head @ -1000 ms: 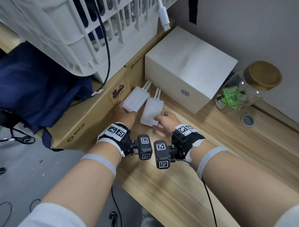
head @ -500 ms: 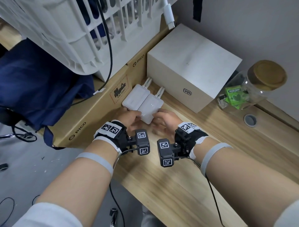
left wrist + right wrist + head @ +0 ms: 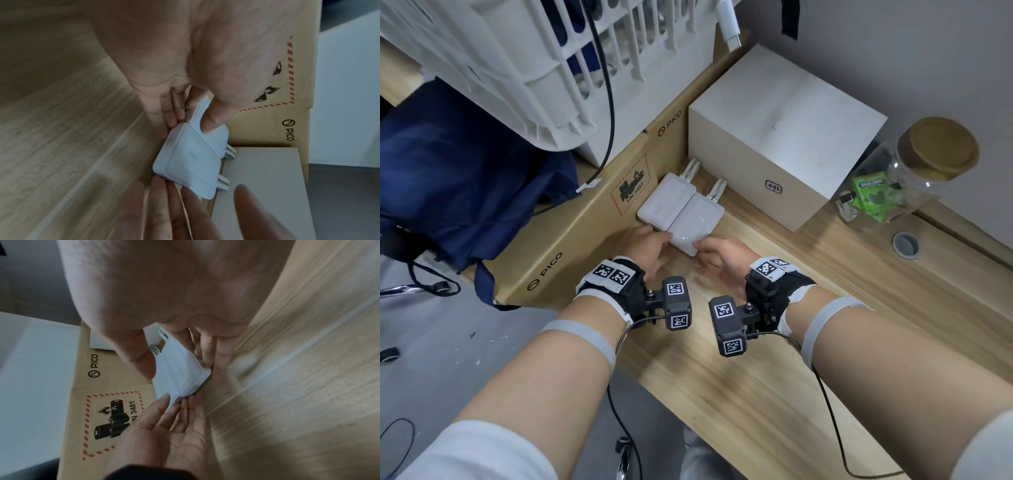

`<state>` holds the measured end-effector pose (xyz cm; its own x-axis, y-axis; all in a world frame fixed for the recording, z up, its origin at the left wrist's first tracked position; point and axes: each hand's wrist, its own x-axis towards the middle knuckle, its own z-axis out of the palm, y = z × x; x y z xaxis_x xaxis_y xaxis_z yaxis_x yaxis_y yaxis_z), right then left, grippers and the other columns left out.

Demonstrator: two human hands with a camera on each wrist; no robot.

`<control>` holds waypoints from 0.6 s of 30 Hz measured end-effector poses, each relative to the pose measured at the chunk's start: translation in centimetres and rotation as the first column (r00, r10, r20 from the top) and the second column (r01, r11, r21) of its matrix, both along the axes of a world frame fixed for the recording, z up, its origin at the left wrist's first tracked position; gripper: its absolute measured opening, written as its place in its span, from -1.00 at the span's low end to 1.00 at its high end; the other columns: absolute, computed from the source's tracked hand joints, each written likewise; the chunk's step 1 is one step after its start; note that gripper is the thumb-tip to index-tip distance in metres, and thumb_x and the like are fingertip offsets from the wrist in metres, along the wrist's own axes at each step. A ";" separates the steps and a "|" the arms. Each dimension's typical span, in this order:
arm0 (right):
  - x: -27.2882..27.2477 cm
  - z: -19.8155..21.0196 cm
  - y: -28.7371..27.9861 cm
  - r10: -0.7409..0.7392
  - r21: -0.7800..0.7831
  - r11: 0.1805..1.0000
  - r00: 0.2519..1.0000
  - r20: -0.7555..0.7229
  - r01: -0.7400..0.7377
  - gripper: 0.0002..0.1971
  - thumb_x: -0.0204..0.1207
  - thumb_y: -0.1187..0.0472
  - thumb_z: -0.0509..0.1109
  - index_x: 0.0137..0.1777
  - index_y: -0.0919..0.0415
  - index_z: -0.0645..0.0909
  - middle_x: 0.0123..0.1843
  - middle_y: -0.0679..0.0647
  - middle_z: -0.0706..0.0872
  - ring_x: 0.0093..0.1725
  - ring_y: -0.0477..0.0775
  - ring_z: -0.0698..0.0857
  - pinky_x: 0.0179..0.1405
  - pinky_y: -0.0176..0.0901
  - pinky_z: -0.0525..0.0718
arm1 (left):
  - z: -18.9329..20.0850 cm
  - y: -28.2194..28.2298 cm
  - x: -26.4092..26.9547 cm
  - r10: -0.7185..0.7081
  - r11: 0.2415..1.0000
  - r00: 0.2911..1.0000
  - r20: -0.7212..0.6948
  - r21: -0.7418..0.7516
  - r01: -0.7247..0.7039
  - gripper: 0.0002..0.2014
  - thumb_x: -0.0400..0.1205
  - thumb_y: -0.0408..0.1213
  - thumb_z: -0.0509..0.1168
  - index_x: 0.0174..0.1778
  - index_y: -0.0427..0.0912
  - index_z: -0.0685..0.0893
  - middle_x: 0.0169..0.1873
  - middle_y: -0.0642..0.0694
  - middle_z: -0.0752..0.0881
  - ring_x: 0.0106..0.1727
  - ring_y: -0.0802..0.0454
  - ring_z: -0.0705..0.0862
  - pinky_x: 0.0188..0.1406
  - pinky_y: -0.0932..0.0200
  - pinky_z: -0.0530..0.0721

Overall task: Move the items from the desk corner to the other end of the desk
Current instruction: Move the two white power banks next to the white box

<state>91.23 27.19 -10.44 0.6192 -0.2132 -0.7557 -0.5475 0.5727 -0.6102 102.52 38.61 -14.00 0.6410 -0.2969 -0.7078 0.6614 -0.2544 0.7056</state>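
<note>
Two flat white power adapters lie pressed side by side in the desk corner, cords at their far ends. My left hand point(image 3: 654, 240) pinches the left adapter point(image 3: 666, 202), thumb on top and fingers beneath, close to the cardboard box. My right hand point(image 3: 709, 250) grips the near end of the right adapter point(image 3: 697, 222) the same way. In the left wrist view my thumb lies on the left adapter point(image 3: 213, 136), the right adapter point(image 3: 191, 164) beside it. The right wrist view shows the right adapter point(image 3: 185, 366) between thumb and fingers, the left hand point(image 3: 164, 426) below.
A brown PICO cardboard box point(image 3: 571, 236) borders the desk on the left, a white box point(image 3: 784, 137) stands just behind the adapters. A glass jar with a wooden lid point(image 3: 904, 178) and a cable hole point(image 3: 905, 244) lie right. A white basket point(image 3: 517, 61) overhangs.
The two adapters lay apart a second ago; my hands have brought them together so that they now touch side by side.
</note>
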 end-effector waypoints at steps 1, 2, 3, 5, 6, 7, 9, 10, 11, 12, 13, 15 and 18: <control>-0.2 0.1 0.0 0.007 0.017 1.000 1.000 -0.006 -0.007 -0.66 0.37 0.18 0.50 0.16 0.19 0.65 -0.11 0.46 0.44 -0.03 -0.04 0.41 0.34 0.12 0.67 | 0.1 0.0 -0.1 0.006 1.000 1.000 -0.005 0.012 -0.006 -0.82 0.67 -0.51 0.31 -0.04 -0.13 0.72 0.02 -0.19 0.76 0.11 -0.14 0.72 0.10 -0.07 0.71; -0.3 0.2 0.0 0.010 0.031 0.999 1.000 -0.015 -0.010 -0.61 0.33 0.14 0.51 0.17 0.18 0.66 -0.02 0.47 0.49 0.42 0.45 0.58 0.33 0.09 0.66 | 0.3 0.0 -0.1 0.000 1.000 1.000 -0.011 0.022 0.000 -0.82 0.67 -0.49 0.31 -0.02 -0.12 0.72 0.04 -0.19 0.77 0.15 -0.14 0.73 0.10 -0.08 0.72; -0.5 0.2 0.0 0.012 0.035 0.999 1.000 -0.020 -0.012 -0.59 0.30 0.12 0.52 0.17 0.16 0.67 0.01 0.33 0.52 0.07 0.27 0.62 0.32 0.06 0.65 | 0.5 0.0 -0.3 -0.010 1.000 1.000 -0.020 0.028 0.011 -0.82 0.68 -0.47 0.32 0.05 -0.12 0.73 0.09 -0.19 0.78 0.18 -0.15 0.74 0.11 -0.10 0.73; -0.7 0.5 0.3 0.031 0.044 0.999 0.999 -0.005 -0.031 -0.62 0.29 0.10 0.51 0.12 0.12 0.66 -0.10 0.17 0.48 -0.04 0.14 0.51 0.26 0.00 0.64 | 1.1 -0.1 -1.0 -0.059 0.998 0.998 -0.035 0.029 0.061 -0.77 0.69 -0.44 0.32 0.22 -0.15 0.72 0.13 -0.20 0.80 0.18 -0.17 0.77 0.10 -0.12 0.77; -0.8 0.6 0.4 0.044 0.044 0.998 0.999 0.015 -0.045 -0.65 0.33 0.12 0.50 0.12 0.14 0.64 -0.23 0.12 0.50 -0.13 0.10 0.50 0.20 -0.01 0.63 | 1.4 -0.2 -1.4 -0.105 0.993 0.994 -0.026 0.044 0.106 -0.76 0.68 -0.42 0.34 0.25 -0.16 0.73 0.10 -0.21 0.82 0.14 -0.19 0.80 0.08 -0.12 0.80; -0.8 0.5 0.6 0.054 0.033 0.998 0.998 0.028 -0.055 -0.68 0.40 0.14 0.47 0.14 0.18 0.63 -0.34 0.07 0.53 -0.23 0.06 0.53 0.15 -0.03 0.60 | 1.6 -0.2 -1.8 -0.157 0.986 0.988 -0.008 0.060 0.157 -0.77 0.67 -0.39 0.37 0.23 -0.14 0.75 0.05 -0.20 0.84 0.09 -0.21 0.83 0.06 -0.14 0.82; -0.9 0.2 0.9 0.057 0.004 0.998 0.997 0.046 -0.057 -0.68 0.52 0.18 0.42 0.24 0.27 0.68 -0.21 0.13 0.68 -0.18 0.00 0.65 0.11 -0.12 0.63 | 1.8 -0.2 -2.5 -0.225 0.972 0.974 0.036 0.081 0.222 -0.86 0.65 -0.33 0.40 0.10 -0.11 0.80 -0.06 -0.20 0.88 0.01 -0.25 0.86 0.04 -0.18 0.84; -1.1 0.0 1.0 0.059 -0.004 0.998 0.997 0.051 -0.059 -0.65 0.55 0.19 0.41 0.30 0.29 0.67 -0.07 0.19 0.70 -0.07 0.03 0.68 0.10 -0.14 0.64 | 2.0 -0.1 -2.8 -0.240 0.968 0.969 0.064 0.091 0.234 -0.89 0.65 -0.32 0.41 0.04 -0.10 0.82 -0.10 -0.20 0.88 -0.01 -0.26 0.86 0.04 -0.18 0.84; -1.2 -0.2 1.2 0.071 -0.008 0.998 0.996 0.055 -0.070 -0.63 0.56 0.20 0.40 0.34 0.30 0.65 0.04 0.24 0.72 0.01 0.05 0.69 0.11 -0.14 0.64 | 1.9 0.0 -2.8 -0.240 0.968 0.968 0.076 0.092 0.233 -0.89 0.65 -0.33 0.40 0.02 -0.11 0.82 -0.11 -0.20 0.88 0.00 -0.26 0.86 0.06 -0.18 0.84; -1.3 -0.2 1.4 0.080 -0.007 0.997 0.995 0.056 -0.080 -0.62 0.57 0.21 0.39 0.37 0.29 0.63 0.13 0.27 0.76 0.06 0.05 0.71 0.14 -0.13 0.64 | 1.7 0.1 -2.8 -0.228 0.971 0.971 0.067 0.082 0.222 -0.87 0.65 -0.36 0.39 0.04 -0.13 0.82 -0.09 -0.22 0.88 0.01 -0.27 0.85 0.10 -0.21 0.82; -1.4 -0.4 1.5 0.084 -0.007 0.996 0.995 0.055 -0.084 -0.62 0.57 0.23 0.39 0.38 0.27 0.63 0.23 0.28 0.77 0.11 0.03 0.71 0.19 -0.10 0.64 | 1.5 0.3 -2.7 -0.204 0.977 0.978 0.049 0.067 0.200 -0.84 0.65 -0.39 0.38 0.08 -0.16 0.82 -0.05 -0.25 0.88 0.04 -0.28 0.85 0.14 -0.25 0.80; -1.5 -0.8 1.5 0.080 -0.012 0.997 0.996 0.043 -0.079 -0.63 0.57 0.24 0.39 0.38 0.24 0.62 0.32 0.22 0.75 0.18 0.01 0.69 0.34 -0.03 0.60 | 1.6 0.5 -2.5 -0.165 0.985 0.986 0.019 0.048 0.164 -0.81 0.65 -0.45 0.37 0.12 -0.22 0.81 0.00 -0.29 0.86 0.08 -0.29 0.84 0.21 -0.26 0.77; -1.3 -0.9 0.9 0.056 0.008 0.998 0.997 0.058 -0.056 -0.73 0.62 0.25 0.34 0.30 0.24 0.62 -0.35 -0.04 0.82 -0.14 -0.11 0.73 0.35 -0.03 0.55 | 1.8 0.0 -2.3 -0.123 0.992 0.992 0.007 0.033 0.123 -0.77 0.65 -0.48 0.36 0.20 -0.32 0.77 0.07 -0.32 0.84 0.10 -0.26 0.83 0.21 -0.17 0.78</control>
